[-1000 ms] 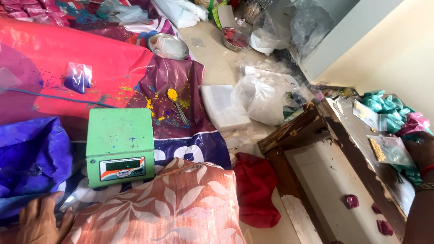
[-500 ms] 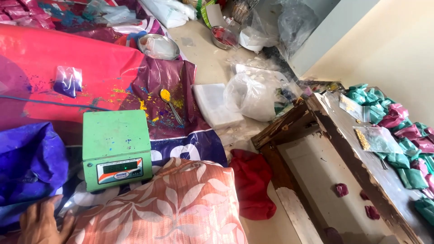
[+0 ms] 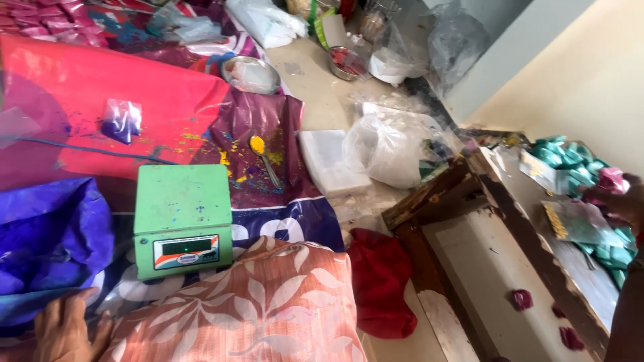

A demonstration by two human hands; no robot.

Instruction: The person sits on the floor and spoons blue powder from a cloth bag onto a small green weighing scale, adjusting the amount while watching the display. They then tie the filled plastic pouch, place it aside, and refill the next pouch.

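While the left hand (image 3: pixel 67 328) is rested flat beside the green scale (image 3: pixel 182 221), a pink packet (image 3: pixel 610 179) is gripped by the right hand (image 3: pixel 627 204).

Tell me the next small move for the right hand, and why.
Probably close the right hand on a teal packet. It reaches over the heap on the wooden box's far side, fingers beside a pink packet, while the left hand rests on the floor.

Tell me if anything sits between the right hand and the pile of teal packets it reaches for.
Nothing visible does: the right hand is already at the pile of teal packets, its fingers against a pink packet lying among them.
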